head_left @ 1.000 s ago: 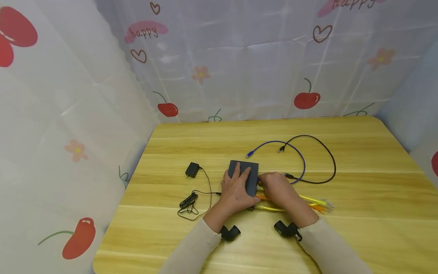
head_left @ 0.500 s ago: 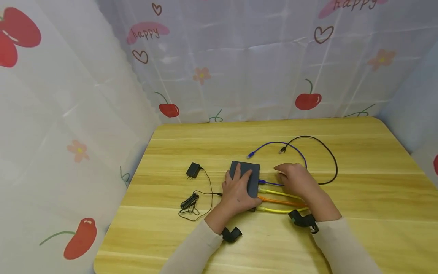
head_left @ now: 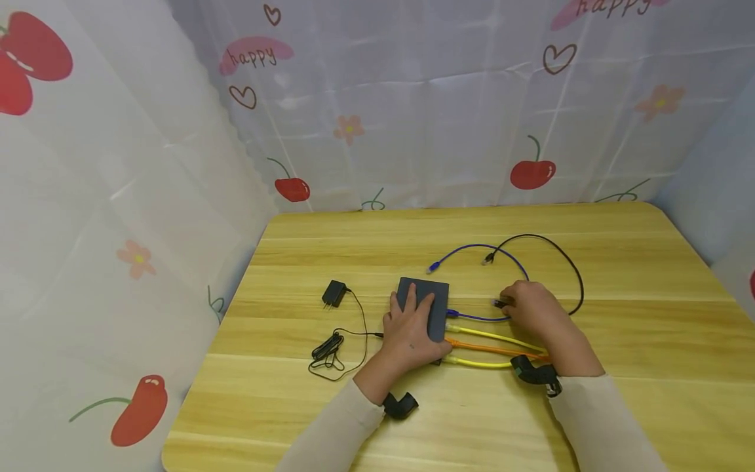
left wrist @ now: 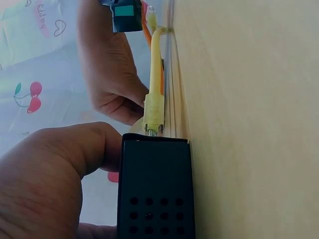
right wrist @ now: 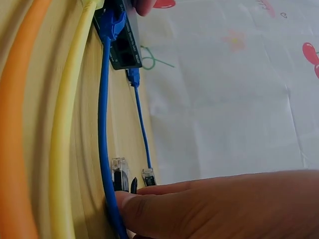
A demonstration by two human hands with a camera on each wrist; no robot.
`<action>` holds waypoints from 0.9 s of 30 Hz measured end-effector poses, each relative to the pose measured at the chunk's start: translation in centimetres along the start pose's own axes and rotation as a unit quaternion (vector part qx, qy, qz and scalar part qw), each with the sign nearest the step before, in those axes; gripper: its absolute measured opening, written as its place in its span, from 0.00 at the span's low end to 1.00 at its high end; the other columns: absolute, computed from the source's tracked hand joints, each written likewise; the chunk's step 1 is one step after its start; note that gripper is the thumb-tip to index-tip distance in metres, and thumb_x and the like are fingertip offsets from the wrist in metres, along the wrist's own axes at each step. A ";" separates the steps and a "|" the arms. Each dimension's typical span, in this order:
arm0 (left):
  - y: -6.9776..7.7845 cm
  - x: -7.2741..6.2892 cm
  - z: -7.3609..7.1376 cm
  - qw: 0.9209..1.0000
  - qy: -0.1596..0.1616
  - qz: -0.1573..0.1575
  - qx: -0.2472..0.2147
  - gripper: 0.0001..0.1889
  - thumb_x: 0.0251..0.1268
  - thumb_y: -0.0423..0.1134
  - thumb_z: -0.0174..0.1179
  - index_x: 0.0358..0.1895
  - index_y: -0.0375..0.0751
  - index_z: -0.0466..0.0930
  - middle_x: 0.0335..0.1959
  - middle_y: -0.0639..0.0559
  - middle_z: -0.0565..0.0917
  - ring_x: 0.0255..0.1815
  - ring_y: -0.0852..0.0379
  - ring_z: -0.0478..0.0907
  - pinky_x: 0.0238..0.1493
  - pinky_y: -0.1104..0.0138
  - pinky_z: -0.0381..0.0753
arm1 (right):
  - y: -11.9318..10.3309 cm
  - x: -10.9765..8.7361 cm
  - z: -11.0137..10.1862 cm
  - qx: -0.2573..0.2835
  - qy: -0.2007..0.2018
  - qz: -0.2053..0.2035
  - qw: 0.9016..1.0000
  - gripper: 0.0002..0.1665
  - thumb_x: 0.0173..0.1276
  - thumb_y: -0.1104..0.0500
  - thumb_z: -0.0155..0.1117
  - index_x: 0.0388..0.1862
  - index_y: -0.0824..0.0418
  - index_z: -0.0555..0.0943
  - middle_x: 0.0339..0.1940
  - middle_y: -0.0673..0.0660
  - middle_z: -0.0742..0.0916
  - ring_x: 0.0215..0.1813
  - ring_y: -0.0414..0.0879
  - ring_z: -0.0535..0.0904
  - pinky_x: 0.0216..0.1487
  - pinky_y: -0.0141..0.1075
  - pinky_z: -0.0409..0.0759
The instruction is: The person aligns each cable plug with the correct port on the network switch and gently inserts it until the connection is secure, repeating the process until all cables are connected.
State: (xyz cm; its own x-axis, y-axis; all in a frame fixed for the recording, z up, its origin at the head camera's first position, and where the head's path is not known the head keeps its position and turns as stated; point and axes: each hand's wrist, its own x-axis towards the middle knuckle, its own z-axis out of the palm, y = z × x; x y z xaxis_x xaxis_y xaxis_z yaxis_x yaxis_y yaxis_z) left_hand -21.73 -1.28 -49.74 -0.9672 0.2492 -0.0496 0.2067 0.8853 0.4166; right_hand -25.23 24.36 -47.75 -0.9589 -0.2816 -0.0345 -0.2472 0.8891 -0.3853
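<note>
A flat dark network switch [head_left: 438, 313] lies on the table under my left hand [head_left: 408, 335], whose fingers are spread across its top with the thumb near the cable side. In the left wrist view the thumb [left wrist: 107, 144] rests at the edge of the switch's vented casing. Two yellow network cables [head_left: 492, 333], an orange one [head_left: 486, 347] and a blue one [head_left: 472, 316] run from its right side. My right hand [head_left: 539, 311] pinches the black network cable near one plug [right wrist: 119, 173]. Dark port openings [right wrist: 122, 47] show beside the blue plug.
A black power adapter [head_left: 333, 293] and its bundled cord [head_left: 324, 347] lie left of the switch, the cord's end running up to it. Behind the right hand lie the blue cable's free plug [head_left: 433, 267] and the black cable's other plug [head_left: 488, 259]. A printed curtain [head_left: 436, 131] hangs behind the table.
My right hand has left the blue plug at the switch, moved right, and taken hold of the black cable's near plug. The left hand stays on the switch.
</note>
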 end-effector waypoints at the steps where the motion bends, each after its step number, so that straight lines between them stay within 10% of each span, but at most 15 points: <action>1: 0.0 0.0 0.0 1.000 -0.002 -0.001 0.001 0.51 0.47 0.64 0.70 0.78 0.60 0.59 0.82 0.45 0.46 0.79 0.28 0.39 0.66 0.36 0.58 | 0.0 0.0 0.0 0.001 0.001 0.000 1.000 0.11 0.64 0.66 0.70 0.45 0.68 0.87 0.41 0.64 0.87 0.47 0.64 0.82 0.50 0.57 0.78; 27: -0.1 0.0 0.1 1.000 -0.006 0.000 0.011 0.51 0.48 0.65 0.68 0.79 0.62 0.57 0.82 0.45 0.46 0.79 0.29 0.38 0.67 0.37 0.58 | -1.2 0.1 0.7 -0.035 0.066 -0.039 0.996 0.11 0.68 0.62 0.68 0.47 0.63 0.89 0.42 0.64 0.90 0.45 0.63 0.86 0.47 0.56 0.81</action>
State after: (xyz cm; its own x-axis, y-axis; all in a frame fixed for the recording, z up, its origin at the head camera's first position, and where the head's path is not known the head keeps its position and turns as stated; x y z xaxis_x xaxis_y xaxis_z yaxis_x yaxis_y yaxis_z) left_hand -21.75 -1.31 -49.88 -0.9657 0.2528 -0.0600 0.2093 0.8938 0.3966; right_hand -24.96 23.06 -47.92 -0.9450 -0.3060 0.1159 -0.3271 0.8902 -0.3170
